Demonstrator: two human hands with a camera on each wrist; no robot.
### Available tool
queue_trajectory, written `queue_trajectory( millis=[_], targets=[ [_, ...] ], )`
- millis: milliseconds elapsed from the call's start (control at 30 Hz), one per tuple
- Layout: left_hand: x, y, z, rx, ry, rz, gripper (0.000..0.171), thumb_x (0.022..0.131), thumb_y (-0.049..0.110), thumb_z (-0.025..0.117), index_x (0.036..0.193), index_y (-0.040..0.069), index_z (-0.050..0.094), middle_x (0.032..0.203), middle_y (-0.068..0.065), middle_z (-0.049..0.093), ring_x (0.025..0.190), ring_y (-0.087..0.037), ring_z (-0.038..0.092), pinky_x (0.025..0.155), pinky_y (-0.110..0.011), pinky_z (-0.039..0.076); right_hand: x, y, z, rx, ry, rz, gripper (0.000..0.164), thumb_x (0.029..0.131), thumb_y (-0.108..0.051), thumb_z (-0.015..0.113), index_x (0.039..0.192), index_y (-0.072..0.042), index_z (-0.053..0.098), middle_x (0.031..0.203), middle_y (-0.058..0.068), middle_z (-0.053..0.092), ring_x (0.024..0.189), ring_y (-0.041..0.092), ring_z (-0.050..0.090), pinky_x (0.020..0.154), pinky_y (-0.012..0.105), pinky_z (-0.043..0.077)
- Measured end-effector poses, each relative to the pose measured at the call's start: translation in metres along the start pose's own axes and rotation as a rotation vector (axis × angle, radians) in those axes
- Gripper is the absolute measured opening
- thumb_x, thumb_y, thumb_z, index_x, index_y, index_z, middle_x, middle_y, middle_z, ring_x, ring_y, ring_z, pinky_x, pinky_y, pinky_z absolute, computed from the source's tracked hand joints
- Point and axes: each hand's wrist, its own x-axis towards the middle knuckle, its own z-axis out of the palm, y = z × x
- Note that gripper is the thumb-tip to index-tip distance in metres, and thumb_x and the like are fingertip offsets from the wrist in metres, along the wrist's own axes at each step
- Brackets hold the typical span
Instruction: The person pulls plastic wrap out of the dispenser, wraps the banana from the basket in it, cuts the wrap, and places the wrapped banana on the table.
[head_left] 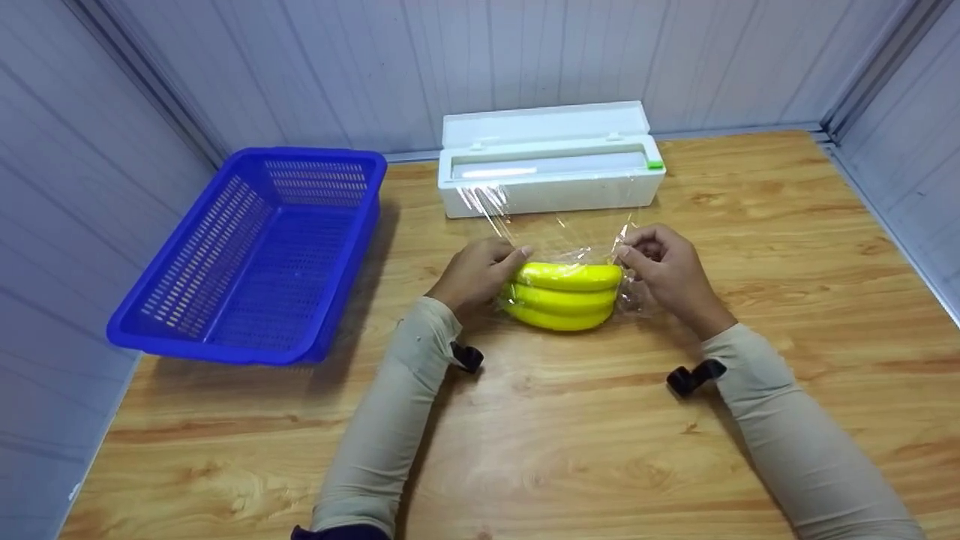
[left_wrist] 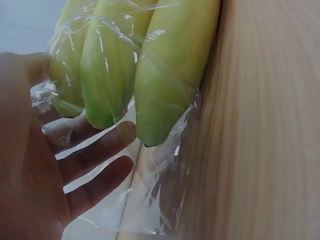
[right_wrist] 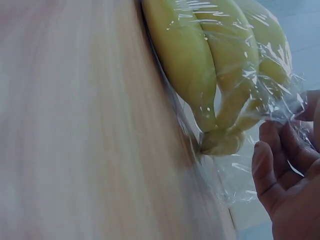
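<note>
A bunch of yellow bananas (head_left: 564,298) lies on the table with clear cling film (head_left: 559,232) over it. The film stretches back to a white dispenser box (head_left: 551,196) whose lid stands raised. At the bunch's left end, my left hand (head_left: 480,274) pinches gathered film between thumb and forefinger. Its other fingers (left_wrist: 102,152) spread behind the film, below the greenish banana tips (left_wrist: 160,115). My right hand (head_left: 670,271) pinches the film beside the other end, near the joined stem (right_wrist: 222,141). Loose film hangs around both ends.
To the left stands a blue plastic basket (head_left: 322,319) with slotted sides. A small green piece (head_left: 655,164) sits on the dispenser box's right end. Panelled walls (head_left: 547,60) border the wooden table (head_left: 570,457) at the back and sides.
</note>
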Motion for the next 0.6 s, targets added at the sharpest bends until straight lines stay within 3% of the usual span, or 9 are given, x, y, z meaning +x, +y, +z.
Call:
queue_trajectory(
  millis=[133, 267, 333, 433, 533, 600],
  targets=[
    [0.001, 0.002, 0.001, -0.013, 0.007, -0.001, 0.051, 0.107, 0.047, 0.039, 0.096, 0.010, 0.073, 0.098, -0.003, 0.065, 0.091, -0.017, 0.059, 0.084, -0.037, 0.047, 0.001, 0.002, -0.007, 0.026, -0.015, 0.041, 0.022, 0.095, -0.011, 0.071, 0.098, 0.007, 0.058, 0.085, 0.007, 0.067, 0.074, 0.016, 0.062, 0.062, 0.023, 0.054],
    [0.002, 0.012, 0.001, 0.027, 0.135, 0.046, 0.044, 0.107, 0.043, 0.043, 0.130, 0.014, 0.066, 0.123, -0.003, 0.065, 0.114, -0.017, 0.058, 0.100, -0.038, 0.044, 0.001, 0.002, -0.013, 0.041, -0.046, 0.054, 0.024, 0.093, -0.011, 0.072, 0.095, 0.008, 0.058, 0.081, 0.007, 0.067, 0.072, 0.014, 0.062, 0.062, 0.023, 0.053],
    [0.001, 0.021, 0.002, 0.073, 0.229, 0.121, 0.039, 0.105, 0.038, 0.051, 0.132, 0.014, 0.065, 0.126, -0.003, 0.064, 0.118, -0.018, 0.056, 0.103, -0.037, 0.041, 0.001, 0.002, -0.013, 0.042, -0.063, 0.058, 0.024, 0.093, -0.012, 0.073, 0.094, 0.007, 0.058, 0.081, 0.007, 0.067, 0.073, 0.014, 0.062, 0.062, 0.023, 0.053],
    [-0.002, 0.033, 0.005, 0.141, 0.315, 0.304, 0.030, 0.100, 0.030, 0.061, 0.123, 0.012, 0.070, 0.118, -0.003, 0.065, 0.113, -0.019, 0.057, 0.101, -0.034, 0.041, 0.001, 0.002, -0.013, 0.046, -0.078, 0.062, 0.023, 0.093, -0.011, 0.073, 0.094, 0.007, 0.059, 0.082, 0.007, 0.067, 0.073, 0.014, 0.062, 0.063, 0.024, 0.054],
    [-0.003, 0.042, 0.011, 0.172, 0.261, 0.462, 0.028, 0.098, 0.027, 0.065, 0.120, 0.011, 0.072, 0.118, -0.003, 0.065, 0.114, -0.018, 0.056, 0.102, -0.031, 0.041, 0.001, 0.002, -0.012, 0.035, -0.076, 0.061, 0.022, 0.093, -0.010, 0.073, 0.094, 0.007, 0.060, 0.081, 0.007, 0.067, 0.072, 0.014, 0.062, 0.063, 0.024, 0.054],
    [-0.004, 0.045, 0.015, 0.186, 0.178, 0.498, 0.032, 0.099, 0.030, 0.065, 0.124, 0.012, 0.071, 0.122, -0.003, 0.065, 0.117, -0.017, 0.056, 0.105, -0.030, 0.040, 0.001, 0.002, -0.013, 0.019, -0.079, 0.061, 0.022, 0.092, -0.011, 0.073, 0.094, 0.007, 0.061, 0.082, 0.007, 0.067, 0.072, 0.014, 0.062, 0.063, 0.024, 0.054]
  ],
)
